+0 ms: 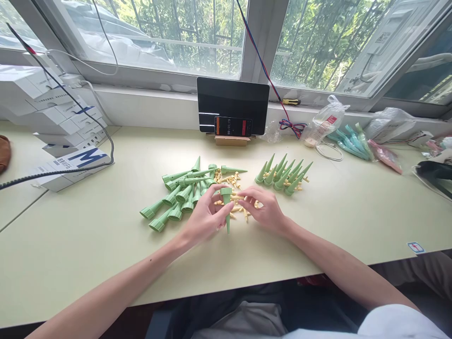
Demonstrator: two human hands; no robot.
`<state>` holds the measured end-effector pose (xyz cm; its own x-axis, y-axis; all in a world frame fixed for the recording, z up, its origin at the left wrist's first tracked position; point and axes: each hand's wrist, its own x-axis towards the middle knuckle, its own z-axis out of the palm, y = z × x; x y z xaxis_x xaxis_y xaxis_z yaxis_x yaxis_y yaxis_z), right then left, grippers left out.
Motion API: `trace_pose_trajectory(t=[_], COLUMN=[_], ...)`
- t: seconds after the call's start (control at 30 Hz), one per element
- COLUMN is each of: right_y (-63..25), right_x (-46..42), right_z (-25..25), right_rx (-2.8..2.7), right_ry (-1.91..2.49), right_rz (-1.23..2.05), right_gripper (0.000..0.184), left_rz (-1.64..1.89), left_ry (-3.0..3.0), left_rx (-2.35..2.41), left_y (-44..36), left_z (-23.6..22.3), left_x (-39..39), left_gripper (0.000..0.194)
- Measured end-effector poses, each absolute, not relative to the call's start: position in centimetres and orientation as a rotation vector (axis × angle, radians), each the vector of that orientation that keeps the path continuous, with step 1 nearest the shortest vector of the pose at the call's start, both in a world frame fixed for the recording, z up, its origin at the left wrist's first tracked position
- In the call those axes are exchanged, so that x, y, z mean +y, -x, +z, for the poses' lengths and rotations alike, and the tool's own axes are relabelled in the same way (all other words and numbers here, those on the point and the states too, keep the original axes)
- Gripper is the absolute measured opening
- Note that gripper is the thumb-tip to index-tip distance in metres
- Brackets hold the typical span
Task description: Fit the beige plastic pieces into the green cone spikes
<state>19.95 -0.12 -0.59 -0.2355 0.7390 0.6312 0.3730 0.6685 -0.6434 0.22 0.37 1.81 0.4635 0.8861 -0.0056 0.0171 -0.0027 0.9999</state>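
My left hand (208, 212) is closed round a green plastic watering spike (226, 197), its wide collar up and its point down over the table. Close to the spike's side, my right hand (263, 207) pinches a small yellow valve piece, partly hidden by the fingertips. More small yellow valve pieces (246, 214) lie scattered under and behind both hands. To the left is a loose heap of green spikes (183, 194), most of them lying down. On the right, several green spikes (278, 175) stand in a group on their collars, with yellow pieces sticking out from some.
A phone (233, 127) showing a timer leans against a black screen (233, 101) at the back. White boxes (70, 167) are stacked at the left, with a black cable across them. Plastic bags (326, 120) and blue-green packets (353, 143) lie at the back right.
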Motion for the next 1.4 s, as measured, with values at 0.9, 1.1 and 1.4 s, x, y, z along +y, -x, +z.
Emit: trace_pose_trajectory(t=[0.9,1.1,1.4], right_y=[-19.89,-19.89,-19.79], right_x=[-0.02,-0.10,-0.35], right_z=[-0.44,-0.37,-0.25], right_rx=[-1.921,-1.935,-1.932], right_ry=[0.919,0.924,0.904], right_rz=[0.420,0.407,0.435], right_gripper=[0.026,0.032,0.017], left_rz=[0.902,0.905,0.925], left_ry=[-1.632,-1.674,-1.601], left_rx=[0.831,0.853,0.810], left_y=[-0.22,-0.23,-0.29], left_z=[1.92,2.01,1.83], left_x=[-0.11,-0.20,-0.13], left_gripper=[0.037,0.037,0.036])
